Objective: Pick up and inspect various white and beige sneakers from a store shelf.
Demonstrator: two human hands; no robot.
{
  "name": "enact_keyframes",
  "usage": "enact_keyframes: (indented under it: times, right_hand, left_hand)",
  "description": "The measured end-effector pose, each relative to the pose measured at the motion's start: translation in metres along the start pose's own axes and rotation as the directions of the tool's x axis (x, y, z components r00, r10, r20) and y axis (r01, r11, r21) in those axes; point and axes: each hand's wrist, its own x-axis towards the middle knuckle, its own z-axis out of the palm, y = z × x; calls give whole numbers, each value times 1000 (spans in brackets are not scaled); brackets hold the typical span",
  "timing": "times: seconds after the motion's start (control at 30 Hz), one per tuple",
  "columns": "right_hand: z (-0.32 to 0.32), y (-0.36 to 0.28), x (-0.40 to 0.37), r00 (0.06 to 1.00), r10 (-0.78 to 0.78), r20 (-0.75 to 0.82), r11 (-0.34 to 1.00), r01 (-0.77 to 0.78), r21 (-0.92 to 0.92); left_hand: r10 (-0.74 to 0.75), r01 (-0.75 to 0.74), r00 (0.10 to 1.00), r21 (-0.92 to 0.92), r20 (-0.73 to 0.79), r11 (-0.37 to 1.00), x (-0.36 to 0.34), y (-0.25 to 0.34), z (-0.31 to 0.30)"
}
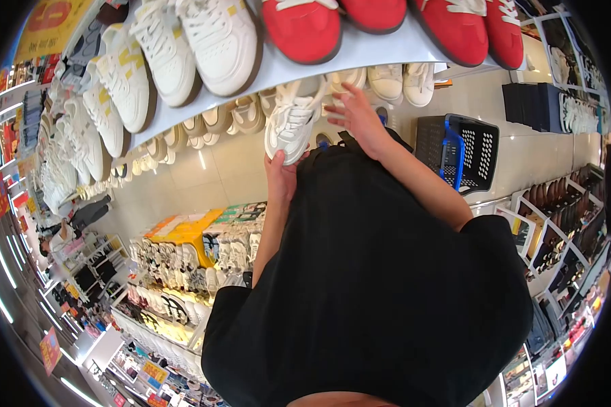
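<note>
A white lace-up sneaker [293, 125] is held in front of my body, just below the shelf edge, its toe pointing toward me. My left hand [282, 175] grips it at the toe, with the thumb on top. To the right of the shoe, my right hand [361, 121] is raised with its fingers spread and holds nothing. The laces on the sneaker are tied across its tongue. Its heel end lies near the shelf's underside.
White sneakers [217, 51] and red shoes [304, 30] line the shelf [360, 60] ahead. More pale shoes stand on a lower level. A black and blue shopping basket [478, 152] rests on the floor at right. Shoe racks are at both sides; a person [62, 241] is far left.
</note>
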Motion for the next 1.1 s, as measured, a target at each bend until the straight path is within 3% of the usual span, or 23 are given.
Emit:
enact_keyframes:
  times: [0.1, 0.2, 0.33, 0.43, 0.57, 0.67, 0.8, 0.9, 0.97, 1.1]
  right_hand:
    - [9, 2, 3, 983, -184, 10, 976, 184, -119]
    - [17, 3, -8, 989, -147, 14, 966, 146, -213]
    - [18, 28, -21, 990, -79, -115, 992, 66, -111]
    - [8, 61, -30, 980, -127, -154, 989, 137, 51]
    - [-1, 87, -41, 984, 87, -157, 959, -40, 282]
    - [-16, 97, -44, 976, 215, -42, 916, -187, 355]
    - [-17, 95, -49, 962, 250, 114, 872, -274, 406]
    - [-20, 97, -42, 915, 250, 317, 810, -377, 449]
    - [-13, 89, -43, 879, 321, 353, 792, -453, 408]
    - [-6, 84, -38, 800, 417, 431, 729, -578, 367]
  left_hand:
    - [-3, 3, 1000, 65, 2, 998, -15, 15, -4]
    - [104, -92, 994, 231, -41, 969, -24, 15, -18]
    - [64, -69, 998, 406, 27, 911, -32, 35, -28]
    - [48, -81, 996, 525, 77, 847, -49, 47, -33]
    - [133, -235, 969, 594, 210, 770, -53, 54, -35]
    - [206, -347, 934, 615, 290, 708, -58, 54, -21]
    - [221, -413, 904, 608, 367, 678, -65, 56, 4]
    - [246, -499, 859, 626, 448, 600, -72, 67, 30]
    - [292, -573, 815, 620, 500, 537, -73, 70, 42]
    - [316, -568, 821, 627, 476, 533, -80, 74, 56]
